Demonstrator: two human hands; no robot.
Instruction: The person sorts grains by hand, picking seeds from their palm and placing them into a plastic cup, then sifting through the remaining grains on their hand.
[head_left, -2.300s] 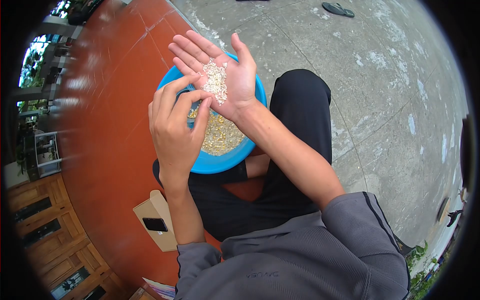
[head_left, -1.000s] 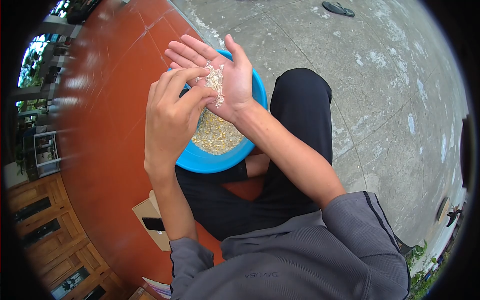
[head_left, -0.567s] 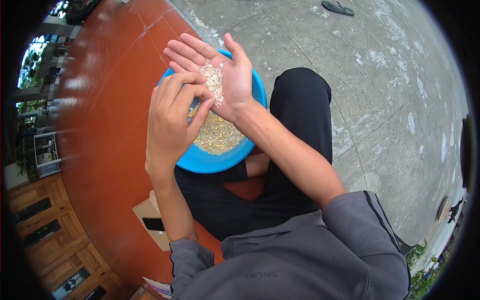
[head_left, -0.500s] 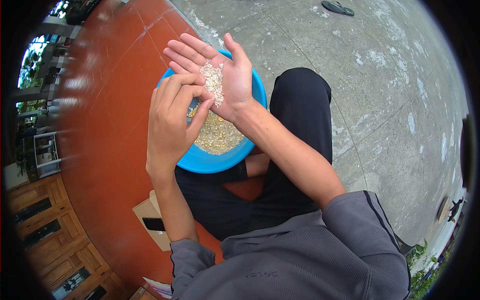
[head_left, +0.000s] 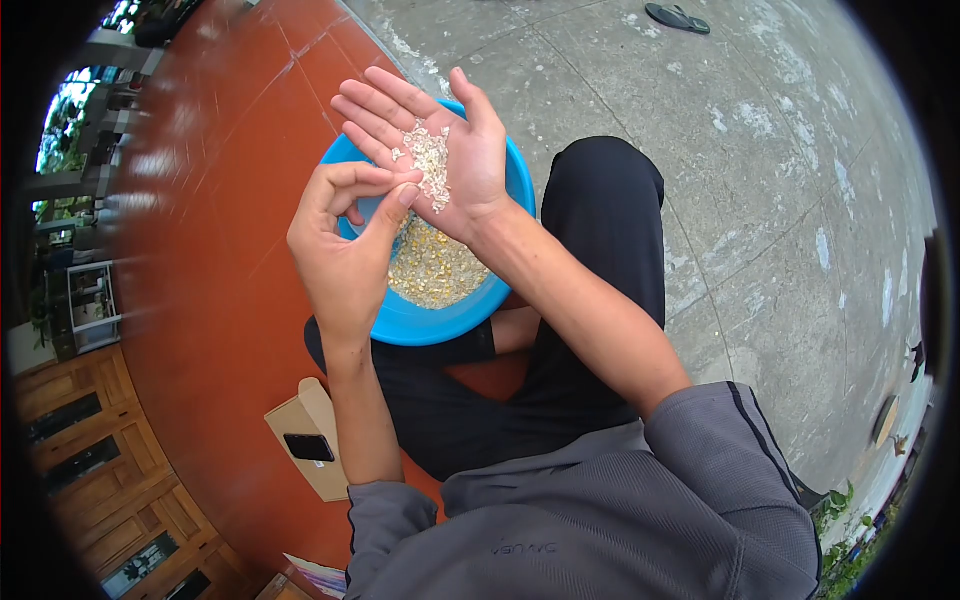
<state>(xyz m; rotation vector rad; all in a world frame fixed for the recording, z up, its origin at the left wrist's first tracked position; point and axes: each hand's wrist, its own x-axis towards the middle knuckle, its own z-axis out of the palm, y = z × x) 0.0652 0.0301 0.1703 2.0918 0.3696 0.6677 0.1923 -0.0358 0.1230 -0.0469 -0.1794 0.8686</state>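
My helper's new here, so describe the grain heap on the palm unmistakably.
Find the blue basin. Over it, palm up, is the right hand. On that palm lies the grain heap, paler than the yellow-flecked grain in the basin.

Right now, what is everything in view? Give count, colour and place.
Basin: 1, blue, upper centre
Basin grain: uncounted, pale and yellow, in basin
Held grain: uncounted, whitish, above basin
Red floor: 1, red, left
Cardboard: 1, brown, on red floor
Phone: 1, black, on cardboard
Concrete: 1, grey, right
Sandal: 1, dark, on concrete, top
Plants: uncounted, green, lower right
Edge clutter: too blurred to count
Trousers: 1, black, centre
Shirt: 1, grey, bottom
Left hand: 1, bare, pinched, by held grain
Right hand: 1, bare, palm up under held grain
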